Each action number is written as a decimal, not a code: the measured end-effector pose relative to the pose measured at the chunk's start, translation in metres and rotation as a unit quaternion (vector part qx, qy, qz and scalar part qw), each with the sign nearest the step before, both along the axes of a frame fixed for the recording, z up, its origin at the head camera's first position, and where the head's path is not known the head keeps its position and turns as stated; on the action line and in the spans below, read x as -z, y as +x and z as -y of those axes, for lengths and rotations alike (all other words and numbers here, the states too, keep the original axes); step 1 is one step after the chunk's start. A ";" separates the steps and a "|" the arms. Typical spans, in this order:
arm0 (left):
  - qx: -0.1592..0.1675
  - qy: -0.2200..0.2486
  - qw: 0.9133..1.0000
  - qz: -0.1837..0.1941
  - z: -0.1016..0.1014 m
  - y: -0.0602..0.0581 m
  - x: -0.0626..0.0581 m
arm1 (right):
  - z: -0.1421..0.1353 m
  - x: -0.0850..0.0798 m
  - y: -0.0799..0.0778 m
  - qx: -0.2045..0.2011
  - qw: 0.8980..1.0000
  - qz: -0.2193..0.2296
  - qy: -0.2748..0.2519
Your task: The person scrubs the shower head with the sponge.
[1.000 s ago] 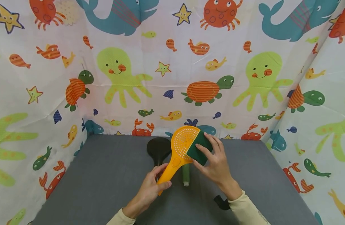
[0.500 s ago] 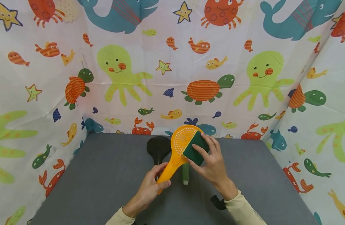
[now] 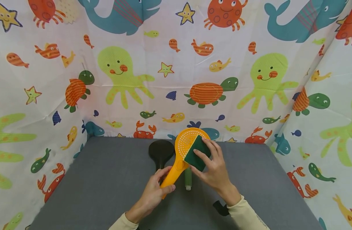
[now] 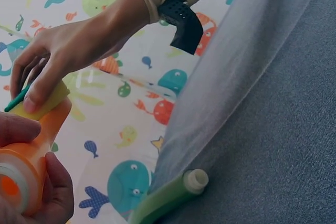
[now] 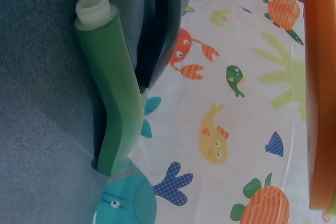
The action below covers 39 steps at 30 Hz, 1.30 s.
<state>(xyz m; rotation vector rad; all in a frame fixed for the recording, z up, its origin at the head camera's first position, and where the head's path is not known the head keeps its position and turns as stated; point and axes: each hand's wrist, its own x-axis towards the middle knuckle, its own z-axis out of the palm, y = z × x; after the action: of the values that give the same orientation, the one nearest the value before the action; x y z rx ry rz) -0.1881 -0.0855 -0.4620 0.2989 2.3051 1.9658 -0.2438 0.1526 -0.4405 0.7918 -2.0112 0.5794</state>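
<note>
My left hand (image 3: 153,191) grips the handle of an orange handheld shower head (image 3: 185,143), raised above the table with its perforated face upward. My right hand (image 3: 217,172) holds a sponge (image 3: 197,158) against the right part of that face, fingers spread over the dark green scouring side. In the left wrist view the sponge's yellow side (image 4: 58,95) meets the shower head, and the handle's open threaded end (image 4: 14,182) shows. At the right wrist view's edge stands the orange shower head (image 5: 320,87) in profile; the right hand's fingers are out of that view.
A black shower head (image 3: 161,151) lies on the grey table (image 3: 107,185), left of the orange one. Behind and below it lies a green shower head (image 3: 188,180), mostly hidden in the head view. A fabric wall (image 3: 147,95) with sea animals encloses the back and sides.
The sponge and right hand have slid left and slightly down across the shower head's face, toward the handle. My left hand stays nearly still, keeping its grip.
</note>
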 end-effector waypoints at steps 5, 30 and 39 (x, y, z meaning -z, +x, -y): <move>0.006 -0.006 1.000 -0.001 -0.001 0.001 -0.001 | -0.004 -0.005 -0.003 0.005 1.000 -0.009 -0.012; 0.014 -0.024 0.999 -0.016 -0.002 0.002 -0.002 | 0.008 -0.006 -0.004 -0.011 1.000 -0.009 -0.018; 0.019 -0.027 0.999 -0.024 -0.004 0.005 -0.002 | 0.005 -0.011 -0.007 0.002 1.000 -0.005 -0.019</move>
<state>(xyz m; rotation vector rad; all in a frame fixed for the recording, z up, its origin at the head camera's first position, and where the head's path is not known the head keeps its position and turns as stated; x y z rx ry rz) -0.1832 -0.0817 -0.4603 0.3862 2.3583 1.8965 -0.2511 0.1475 -0.4294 0.7654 -1.9870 0.6084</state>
